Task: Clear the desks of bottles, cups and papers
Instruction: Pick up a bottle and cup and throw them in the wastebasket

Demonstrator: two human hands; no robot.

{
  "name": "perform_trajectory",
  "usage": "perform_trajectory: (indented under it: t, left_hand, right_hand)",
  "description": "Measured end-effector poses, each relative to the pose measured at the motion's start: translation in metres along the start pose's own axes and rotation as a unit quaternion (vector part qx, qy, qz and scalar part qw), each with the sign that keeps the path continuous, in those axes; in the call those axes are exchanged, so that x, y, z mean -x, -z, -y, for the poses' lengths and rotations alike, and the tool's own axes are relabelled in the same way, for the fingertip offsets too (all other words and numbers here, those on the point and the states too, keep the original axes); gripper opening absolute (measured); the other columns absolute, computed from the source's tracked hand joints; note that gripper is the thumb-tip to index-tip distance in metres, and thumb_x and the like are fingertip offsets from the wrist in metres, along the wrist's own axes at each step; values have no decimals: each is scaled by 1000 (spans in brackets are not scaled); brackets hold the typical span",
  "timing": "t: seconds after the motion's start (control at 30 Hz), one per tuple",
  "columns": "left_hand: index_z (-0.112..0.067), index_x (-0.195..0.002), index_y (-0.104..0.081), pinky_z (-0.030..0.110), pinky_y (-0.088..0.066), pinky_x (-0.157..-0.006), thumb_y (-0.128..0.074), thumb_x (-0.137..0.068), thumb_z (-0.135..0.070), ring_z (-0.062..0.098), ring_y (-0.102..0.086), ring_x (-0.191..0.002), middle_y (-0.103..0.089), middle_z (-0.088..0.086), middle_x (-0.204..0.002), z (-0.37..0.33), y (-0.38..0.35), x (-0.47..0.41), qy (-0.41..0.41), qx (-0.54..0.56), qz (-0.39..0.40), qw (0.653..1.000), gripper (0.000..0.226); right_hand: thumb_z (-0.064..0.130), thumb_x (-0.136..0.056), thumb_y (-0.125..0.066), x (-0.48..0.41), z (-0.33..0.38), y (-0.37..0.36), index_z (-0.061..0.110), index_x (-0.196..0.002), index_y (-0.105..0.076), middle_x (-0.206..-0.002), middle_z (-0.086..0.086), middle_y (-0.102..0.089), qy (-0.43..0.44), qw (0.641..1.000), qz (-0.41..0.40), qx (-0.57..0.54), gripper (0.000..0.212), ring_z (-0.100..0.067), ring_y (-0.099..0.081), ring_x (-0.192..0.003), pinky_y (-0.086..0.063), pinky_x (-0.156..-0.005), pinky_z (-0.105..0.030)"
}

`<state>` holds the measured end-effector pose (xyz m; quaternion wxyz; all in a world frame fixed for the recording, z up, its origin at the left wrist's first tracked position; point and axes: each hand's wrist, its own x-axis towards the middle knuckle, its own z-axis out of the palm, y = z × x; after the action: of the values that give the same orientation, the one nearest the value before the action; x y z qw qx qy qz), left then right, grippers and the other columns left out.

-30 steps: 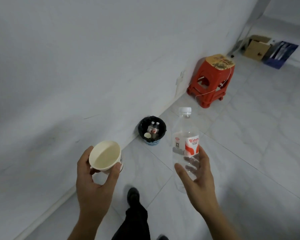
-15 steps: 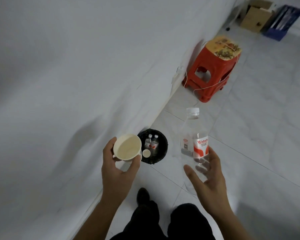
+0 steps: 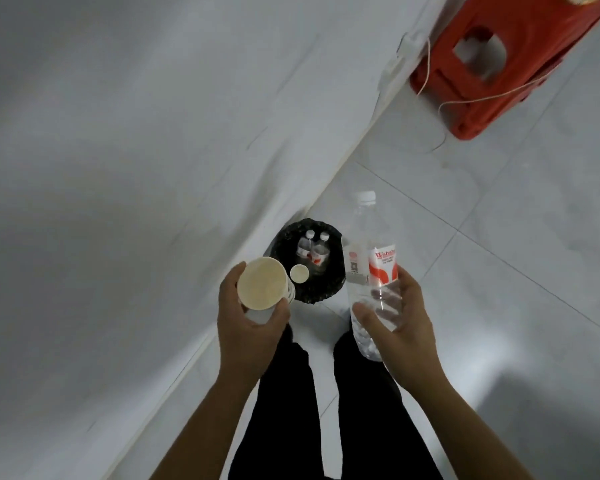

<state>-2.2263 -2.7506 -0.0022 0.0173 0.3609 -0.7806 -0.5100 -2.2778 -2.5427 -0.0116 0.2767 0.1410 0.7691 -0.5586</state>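
My left hand (image 3: 248,332) grips an empty cream paper cup (image 3: 264,287), held upright just left of a small bin. My right hand (image 3: 400,332) holds a clear plastic water bottle (image 3: 373,268) with a red-and-white label and white cap, upright, just right of the bin. The bin (image 3: 284,244) has a black liner and stands on the floor against the wall, straight ahead and below my hands. Inside it lie two small bottles (image 3: 312,249) and a paper cup (image 3: 299,273).
A white wall (image 3: 136,150) runs along the left. A red plastic stool (image 3: 499,60) stands by the wall at the upper right, with a white cord (image 3: 430,64) draped from a wall socket. My black-trousered legs (image 3: 284,410) stand on the pale tiled floor (image 3: 499,254).
I have walked up to the bin and tilted my view down. Both hands, still holding cup and bottle, now flank the bin. The stool has slid to the upper right corner.
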Motion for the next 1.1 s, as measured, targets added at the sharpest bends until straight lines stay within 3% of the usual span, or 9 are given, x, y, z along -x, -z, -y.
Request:
perform_trajectory:
  t: [0.1,0.2,0.3,0.37,0.57,0.7,0.83,0.97,1.1]
  left_hand:
    - [-33,-131,-42,37,-51,-97,-81,-68,-22,6,-52,-116,-48,-12,-126,54,-47,-47,22,-30,31,999,75]
    - [-20,-129,-43,33,-49,-94,-84,-65,-5,9,-49,-111,-43,-3,-126,142,-110,-106,36,-65,51,996,77]
    - [-10,-131,-43,27,-46,-90,-83,-64,-6,14,-46,-110,-42,5,-129,240,-170,-159,63,-105,84,989,79]
    - [-8,-131,-43,23,-45,-84,-84,-66,-10,16,-49,-107,-45,7,-129,298,-201,-184,77,-136,101,983,77]
    - [-9,-136,-45,39,-49,-93,-89,-69,-28,29,-55,-120,-52,10,-132,417,-251,-223,101,-270,149,946,82]
    - [-6,-149,-32,43,-38,-109,-87,-69,-39,32,-39,-139,-38,15,-150,427,-256,-228,88,-342,217,910,102]
    - [-3,-152,-28,47,-30,-117,-75,-83,-37,35,-24,-147,-26,19,-158,407,-233,-201,-17,-370,166,914,90]
    - [-9,-154,-23,43,-34,-116,-65,-91,-33,30,-32,-145,-33,14,-156,413,-197,-174,23,-309,238,921,80]
    - [-13,-154,-25,27,-30,-112,-56,-98,-31,22,-35,-143,-37,7,-155,400,-168,-149,21,-279,233,931,66]
  right_hand:
    - [39,-80,-75,-40,-37,-8,38,-137,-33,-125,20,-55,-57,998,-15,-9,71,-8,-63,-108,-52,-63,-9]
    - [45,-71,-75,-81,-94,-23,41,-138,-36,-138,9,-53,-107,991,-77,-14,77,-16,-62,-116,-56,-84,-29]
    - [41,-70,-76,-119,-158,-46,56,-128,-40,-140,10,-52,-134,983,-124,-24,70,-18,-61,-120,-52,-95,-43]
    - [41,-68,-76,-140,-196,-61,53,-133,-40,-138,13,-53,-151,980,-130,-28,75,-16,-62,-118,-54,-94,-48]
    - [47,-67,-77,-182,-261,-100,60,-125,-42,-126,23,-61,-143,984,-88,-53,69,0,-65,-109,-57,-74,-17]
    - [46,-74,-80,-211,-280,-123,48,-134,-38,-123,28,-59,-120,991,-62,9,72,3,-63,-105,-52,-79,-15]
    - [41,-77,-82,-256,-304,-159,27,-138,-35,-125,16,-54,-135,987,-78,48,79,0,-59,-102,-51,-81,-18]
    - [39,-86,-73,-289,-326,-188,12,-151,-22,-148,-9,-41,-166,980,-51,97,87,-27,-46,-134,-42,-104,-37]
    - [43,-95,-60,-277,-314,-179,9,-158,-6,-159,-13,-23,-173,971,-3,163,89,-30,-29,-145,-30,-114,-41]
